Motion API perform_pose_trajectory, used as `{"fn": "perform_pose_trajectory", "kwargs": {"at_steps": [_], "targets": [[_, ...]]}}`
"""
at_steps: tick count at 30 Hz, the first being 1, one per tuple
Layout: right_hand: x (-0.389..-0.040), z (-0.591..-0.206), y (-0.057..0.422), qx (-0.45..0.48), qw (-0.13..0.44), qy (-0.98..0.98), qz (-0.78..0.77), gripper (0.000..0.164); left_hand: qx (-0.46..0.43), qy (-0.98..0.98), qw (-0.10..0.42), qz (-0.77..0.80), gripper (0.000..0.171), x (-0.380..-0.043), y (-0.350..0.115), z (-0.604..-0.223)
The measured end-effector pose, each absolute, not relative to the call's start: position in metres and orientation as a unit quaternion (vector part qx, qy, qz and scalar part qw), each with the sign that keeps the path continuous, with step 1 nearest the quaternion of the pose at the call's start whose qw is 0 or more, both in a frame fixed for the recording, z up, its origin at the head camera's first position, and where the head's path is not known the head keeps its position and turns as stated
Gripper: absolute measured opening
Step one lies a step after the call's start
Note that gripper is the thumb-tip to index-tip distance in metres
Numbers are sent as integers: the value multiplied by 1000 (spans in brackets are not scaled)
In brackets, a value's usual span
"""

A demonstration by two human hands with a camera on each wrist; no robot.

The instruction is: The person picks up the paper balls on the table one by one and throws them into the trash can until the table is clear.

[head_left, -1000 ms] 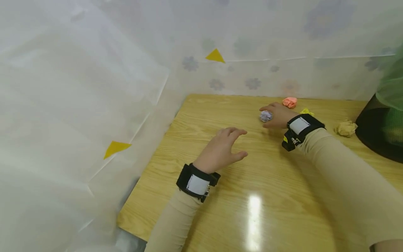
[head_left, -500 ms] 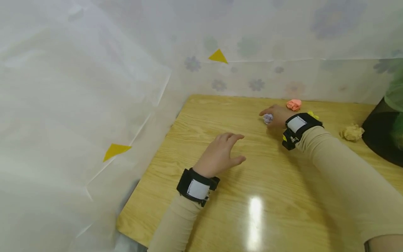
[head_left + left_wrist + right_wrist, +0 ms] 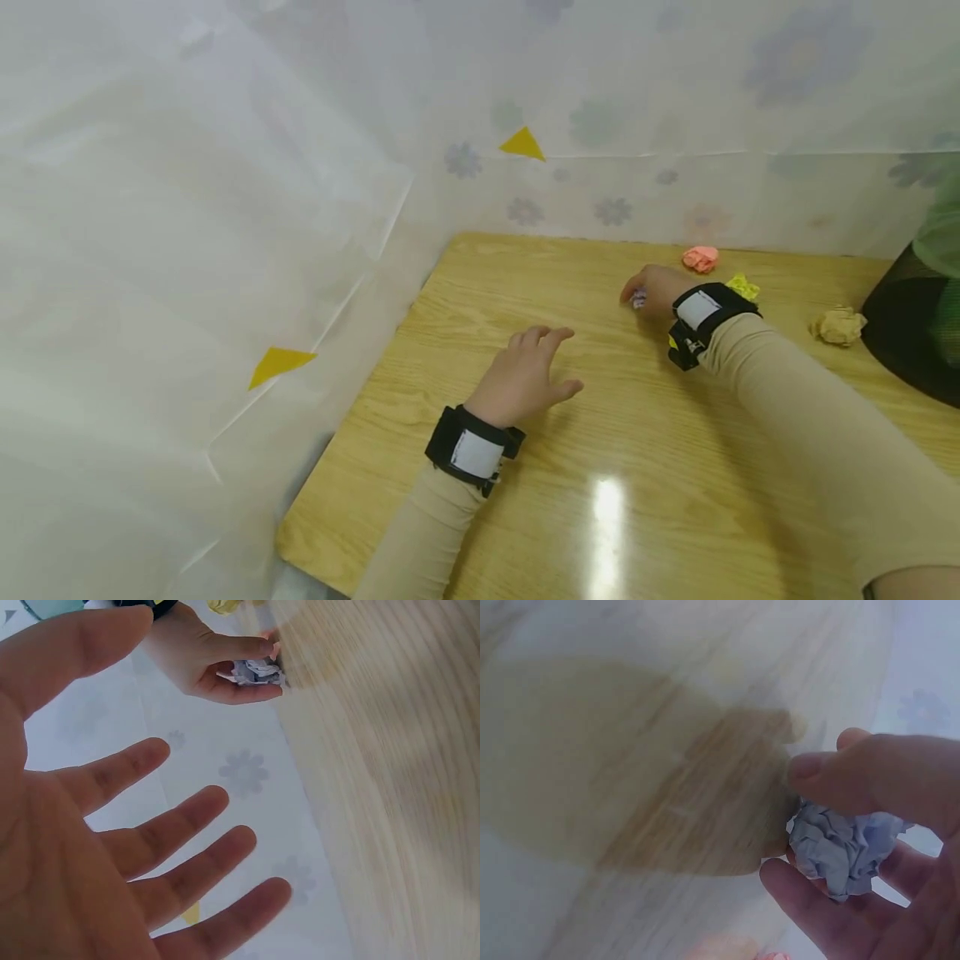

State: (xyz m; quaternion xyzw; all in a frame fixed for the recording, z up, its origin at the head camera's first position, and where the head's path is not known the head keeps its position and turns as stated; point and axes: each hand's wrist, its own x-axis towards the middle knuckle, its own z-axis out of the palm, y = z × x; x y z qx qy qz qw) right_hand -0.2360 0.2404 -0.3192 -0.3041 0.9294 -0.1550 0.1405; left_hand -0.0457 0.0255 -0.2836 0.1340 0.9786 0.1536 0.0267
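Observation:
A pale lavender crumpled paper ball [image 3: 844, 851] sits between the thumb and fingers of my right hand [image 3: 662, 290], which curl round it near the tabletop. The left wrist view shows the same paper ball [image 3: 257, 672] from the side, partly covered by the fingers. My left hand [image 3: 519, 377] hovers over the wooden table [image 3: 585, 433] with its fingers spread and nothing in it. Just behind the right hand lies a pink crumpled paper ball [image 3: 701, 259]. A yellow crumpled paper ball [image 3: 743, 287] is partly hidden beyond the right wrist.
A tan crumpled paper ball [image 3: 838, 326] lies beside a black mesh bin [image 3: 907, 321] with green netting at the right edge. White sheeting [image 3: 225, 208] walls the table's left side and back, with yellow tape pieces [image 3: 522, 143] stuck on it.
The right hand has closed round the lavender paper ball, which now shows less between the fingers. The left hand has stayed nearly in place. The head view has shifted slightly.

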Motion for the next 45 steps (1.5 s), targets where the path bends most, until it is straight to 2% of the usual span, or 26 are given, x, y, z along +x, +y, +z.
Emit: {"fn": "perform_pose_trajectory", "kwargs": {"at_steps": [8, 16, 23, 26, 33, 45], "targets": [[-223, -314, 239, -304, 145, 928, -161, 25, 153, 976, -9, 155, 56, -56, 24, -290], [-211, -303, 254, -340, 128, 919, -150, 20, 145, 969, 31, 196, 49, -71, 20, -300], [-196, -278, 268, -340, 121, 920, -151, 29, 137, 965, 56, 216, 51, -80, 17, -303], [-192, -269, 274, -345, 117, 920, -147, 31, 146, 964, 51, 215, 51, -83, 18, -302], [-182, -246, 280, -347, 68, 923, -154, 27, 165, 965, 27, 201, 51, -88, 20, -295], [-171, -211, 293, -318, 46, 937, -140, 30, 198, 963, 5, 182, 51, -94, 21, -281]]}}
